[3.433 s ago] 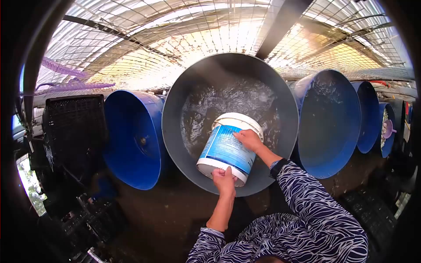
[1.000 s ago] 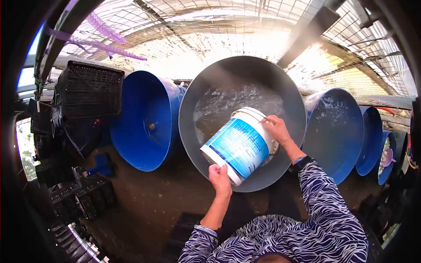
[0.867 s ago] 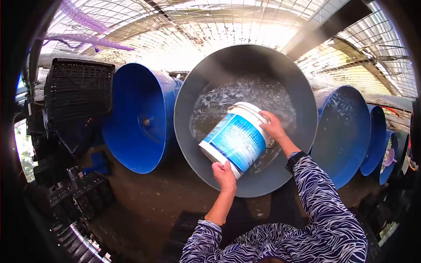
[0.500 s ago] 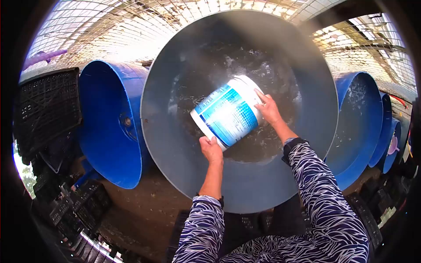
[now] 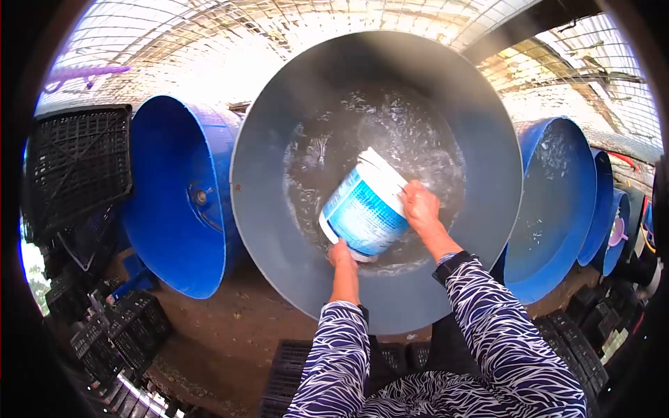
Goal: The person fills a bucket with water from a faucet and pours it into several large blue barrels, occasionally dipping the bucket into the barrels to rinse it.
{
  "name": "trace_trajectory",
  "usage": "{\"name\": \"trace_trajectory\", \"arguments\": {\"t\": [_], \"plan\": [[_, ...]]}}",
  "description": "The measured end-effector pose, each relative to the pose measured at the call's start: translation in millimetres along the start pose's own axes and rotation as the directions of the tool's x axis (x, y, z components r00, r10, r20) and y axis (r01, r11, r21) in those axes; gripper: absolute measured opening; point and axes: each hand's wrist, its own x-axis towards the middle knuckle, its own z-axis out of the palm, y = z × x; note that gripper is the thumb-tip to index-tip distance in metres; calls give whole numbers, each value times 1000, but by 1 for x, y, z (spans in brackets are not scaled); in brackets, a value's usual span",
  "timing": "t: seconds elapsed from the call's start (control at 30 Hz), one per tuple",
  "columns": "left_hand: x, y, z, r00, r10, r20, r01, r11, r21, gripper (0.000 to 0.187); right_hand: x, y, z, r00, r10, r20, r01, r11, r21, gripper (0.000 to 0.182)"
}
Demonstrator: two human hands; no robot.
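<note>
A white bucket (image 5: 366, 209) with a blue label is tipped mouth-down into the water of a large grey tub (image 5: 272, 230). My left hand (image 5: 341, 254) grips the bucket's base at its near end. My right hand (image 5: 420, 209) holds the bucket's rim at the right side, close to the water. The water around the bucket is churned and rippled. Both my sleeves are dark blue with white wavy lines.
An empty blue tub (image 5: 174, 195) stands left of the grey one, and a row of blue tubs (image 5: 557, 202) runs off to the right. Black plastic crates (image 5: 73, 167) are stacked at the left and lie on the dirt floor below. Wire mesh walls stand behind.
I have leaned in over the grey tub. The bucket has gone from held above the rim to tipped steeply down into the water, both hands still on it.
</note>
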Motion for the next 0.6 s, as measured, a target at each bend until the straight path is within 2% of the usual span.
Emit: {"name": "trace_trajectory", "arguments": {"t": [0.07, 0.1, 0.2, 0.23, 0.27, 0.33, 0.43, 0.53, 0.6], "plan": [[-24, 1, 0, 1000, -3, -20, 5, 998, 61, 41, -9, 14, 2, 998, 48, -33, -49, 998, -36, 22], [-41, 6, 1, 997, 20, -78, -9, 990, 142, 44, -12, 15, -4, 999, 36, -14, -36, 998, -49, 23], [-60, 19, -12, 991, -7, -134, 33, 981, 190, 42, -36, 10, -19, 995, 44, 90, -36, 995, -92, 24], [-53, 17, -19, 995, 8, -98, 0, 997, 81, 39, -43, 6, -23, 988, 69, 138, -54, 993, -108, 25], [-48, 17, -25, 1000, 4, -21, -2, 996, 93, 37, -44, 1, -29, 980, 91, 178, -70, 990, -121, 25], [-30, 11, -32, 995, 99, -23, -95, 985, 142, 41, -44, -5, -42, 974, 117, 193, -99, 990, -102, 25], [-46, 32, -33, 996, 82, -15, -81, 995, 58, 43, -53, -13, -76, 970, 105, 221, -102, 994, -25, 24], [-88, 57, -43, 992, 43, 115, -47, 998, 38, 45, -66, -30, -116, 964, 90, 250, -110, 992, 63, 25], [-90, 45, -53, 977, 20, 214, -7, 998, -64, 43, -74, -39, -144, 965, 31, 261, -71, 987, 147, 27]]}}
